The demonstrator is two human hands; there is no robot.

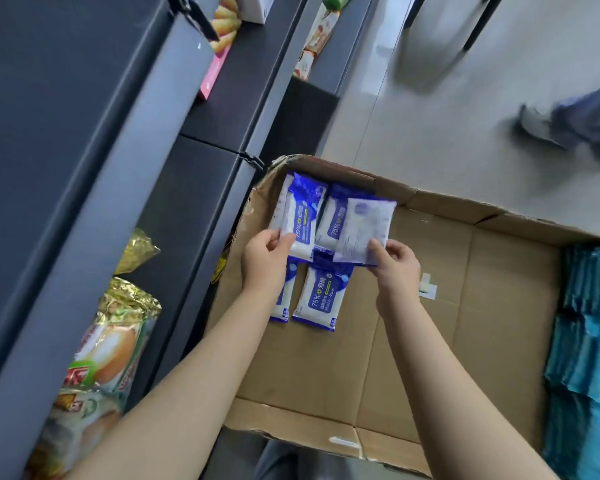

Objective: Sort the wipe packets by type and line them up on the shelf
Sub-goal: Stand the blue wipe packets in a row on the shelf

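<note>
Left hand [265, 249] pinching a blue wipe packet [303, 216], right hand [394, 259] a pale one [366, 230] (both over the cardboard box [430, 306]).

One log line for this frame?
left hand: holds blue packet | right hand: holds pale packet | over cardboard box

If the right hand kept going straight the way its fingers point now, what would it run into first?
The right hand points up-left, pinching a pale back-side-up packet. Pushed on, that packet would probably meet the blue packets lying beneath it first, then the cardboard box's far wall. Depth is unclear.
</note>
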